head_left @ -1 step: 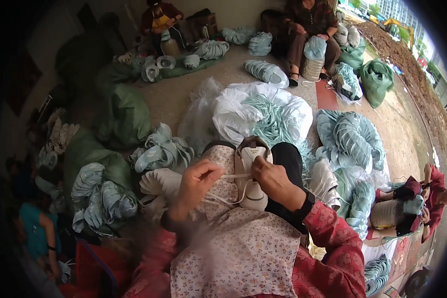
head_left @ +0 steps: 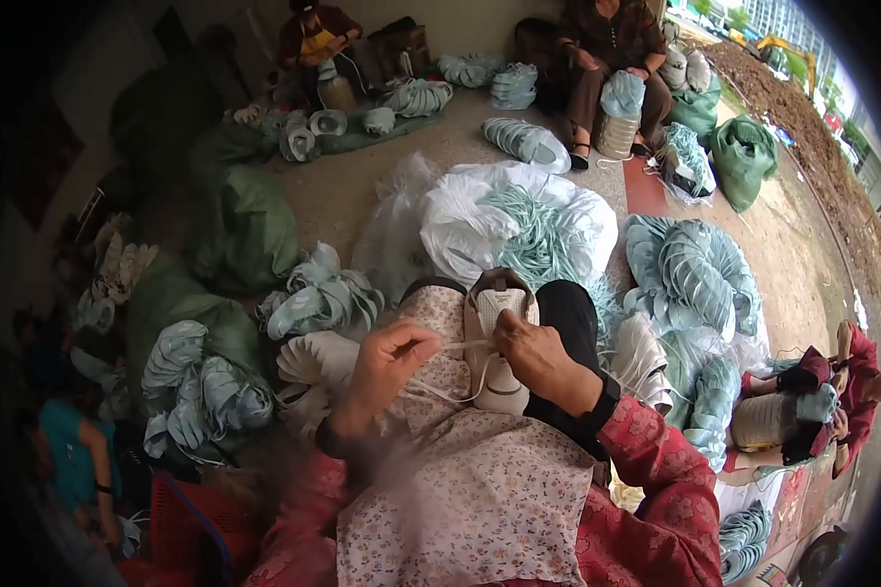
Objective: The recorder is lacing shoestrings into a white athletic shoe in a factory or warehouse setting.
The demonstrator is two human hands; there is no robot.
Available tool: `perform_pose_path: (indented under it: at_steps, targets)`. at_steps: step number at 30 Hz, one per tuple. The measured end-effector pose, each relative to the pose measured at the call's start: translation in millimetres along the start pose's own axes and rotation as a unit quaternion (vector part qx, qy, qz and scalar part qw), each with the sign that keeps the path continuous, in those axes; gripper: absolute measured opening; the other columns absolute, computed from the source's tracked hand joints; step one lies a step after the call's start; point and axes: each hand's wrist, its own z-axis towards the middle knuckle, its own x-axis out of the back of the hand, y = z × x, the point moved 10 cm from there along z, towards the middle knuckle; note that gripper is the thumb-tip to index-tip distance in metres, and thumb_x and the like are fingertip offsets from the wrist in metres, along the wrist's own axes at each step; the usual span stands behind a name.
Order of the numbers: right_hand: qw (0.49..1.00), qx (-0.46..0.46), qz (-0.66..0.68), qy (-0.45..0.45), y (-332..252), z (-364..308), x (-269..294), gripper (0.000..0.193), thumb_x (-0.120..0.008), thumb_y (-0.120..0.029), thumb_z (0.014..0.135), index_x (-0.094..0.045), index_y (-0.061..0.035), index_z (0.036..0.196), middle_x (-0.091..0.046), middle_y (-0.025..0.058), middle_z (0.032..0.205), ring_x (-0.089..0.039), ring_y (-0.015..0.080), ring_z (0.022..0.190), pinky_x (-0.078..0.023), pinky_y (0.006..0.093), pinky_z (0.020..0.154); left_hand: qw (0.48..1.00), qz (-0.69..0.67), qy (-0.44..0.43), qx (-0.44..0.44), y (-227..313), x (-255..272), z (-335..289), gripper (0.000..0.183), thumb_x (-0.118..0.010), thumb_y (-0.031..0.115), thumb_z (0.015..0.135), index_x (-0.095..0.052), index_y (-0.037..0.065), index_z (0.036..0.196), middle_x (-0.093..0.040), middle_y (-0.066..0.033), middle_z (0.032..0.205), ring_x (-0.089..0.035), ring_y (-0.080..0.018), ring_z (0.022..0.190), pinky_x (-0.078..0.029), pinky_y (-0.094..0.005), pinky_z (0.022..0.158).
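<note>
Head view: pinching white lace (head_left: pixel 468 344) with left grip (head_left: pixel 387 364) and right grip (head_left: pixel 550 364), over pale shoe (head_left: pixel 502 388) at lap's (head_left: pixel 437 311) far edge.

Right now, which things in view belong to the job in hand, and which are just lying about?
In use:
- white lace, between left hand and right hand
- white shoe beneath

Apparently just lying about:
- white bag
- red basket
- green sack, upper right
</note>
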Motion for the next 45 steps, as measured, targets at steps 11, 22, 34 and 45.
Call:
perform_pose_path:
  at_steps: [11,22,34,45]
  targets:
    - [0.548,-0.327,0.750,0.172,105.2,-117.2,55.0,0.014,-0.056,-0.012,0.094,-0.055,-0.0083,0.108,-0.048,-0.0034,0.071,-0.038,0.0050,0.052,-0.027,0.0179,0.042,0.983,0.176,-0.030,-0.049,-35.5,-42.4,-5.5,0.011,-0.067,0.012,0.085,-0.066,0.001,0.086,-0.065,-0.0122,0.080,-0.064,-0.0234,0.074,-0.049,-0.0308,0.064]
    - [0.415,-0.392,0.782,0.249,117.3,-235.9,-16.5,0.029,-0.057,-0.005,0.092,-0.054,-0.0031,0.121,-0.062,0.0046,0.087,-0.051,0.0094,0.060,-0.043,0.0212,0.052,0.950,0.281,-0.039,-0.128,-46.0,-76.9,1.2,0.013,-0.062,0.012,0.081,-0.054,0.004,0.074,-0.058,-0.0113,0.070,-0.060,-0.0323,0.069,-0.045,-0.0411,0.066]
    - [0.509,-0.450,0.713,0.173,115.3,-215.0,-10.2,0.023,-0.055,-0.009,0.096,-0.056,-0.0024,0.118,-0.067,0.0066,0.097,-0.065,0.0137,0.077,-0.055,0.0266,0.067,0.940,0.315,-0.002,-0.130,-46.2,-91.8,5.0,0.013,-0.061,0.012,0.079,-0.052,0.006,0.072,-0.057,-0.0132,0.066,-0.056,-0.0365,0.063,-0.043,-0.0451,0.061]
    - [0.976,-0.213,0.001,0.045,74.6,-116.8,69.4,0.016,-0.069,-0.011,0.077,-0.067,-0.0048,0.091,-0.065,0.0090,0.093,-0.060,0.0306,0.089,-0.048,0.0381,0.079,0.890,0.353,-0.117,-0.265,1.9,-75.2,26.1,0.030,-0.074,0.028,0.073,-0.059,0.010,0.093,-0.054,-0.0053,0.099,-0.051,-0.0254,0.100,-0.040,-0.0399,0.087]
